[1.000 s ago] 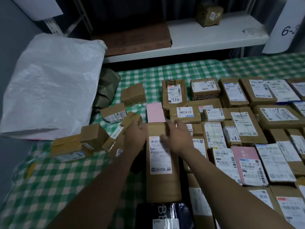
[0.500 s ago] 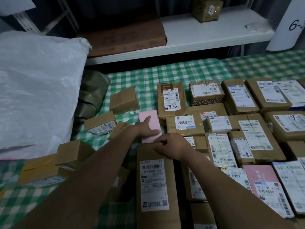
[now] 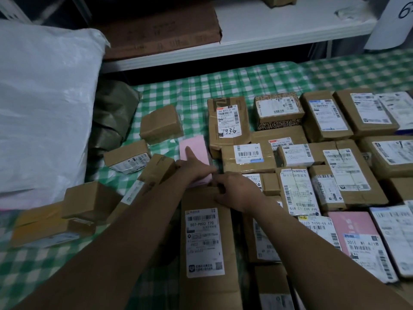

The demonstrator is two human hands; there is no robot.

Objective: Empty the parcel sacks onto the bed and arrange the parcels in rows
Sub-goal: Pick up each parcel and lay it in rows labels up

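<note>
A small pink parcel (image 3: 196, 145) lies on the green checked bed (image 3: 192, 90), left of the labelled brown rows. My left hand (image 3: 193, 167) rests flat on it with fingers straight and the thumb up. My right hand (image 3: 234, 191) lies at the far end of a long brown parcel (image 3: 207, 247) with a white label, fingers curled at that parcel's top edge next to the pink one. Several brown boxes (image 3: 290, 153) and a pink box (image 3: 355, 233) fill the rows to the right.
A large white sack (image 3: 42, 108) stands at the left, with a dark green bag (image 3: 114, 113) beside it. Loose brown boxes (image 3: 89, 202) lie scattered left of my arms. A white shelf (image 3: 279, 30) with a flat brown carton (image 3: 161, 30) runs behind the bed.
Both hands slid from the long brown parcel's far end forward; the left hand went onto the pink parcel. The camera has moved closer and to the left.
</note>
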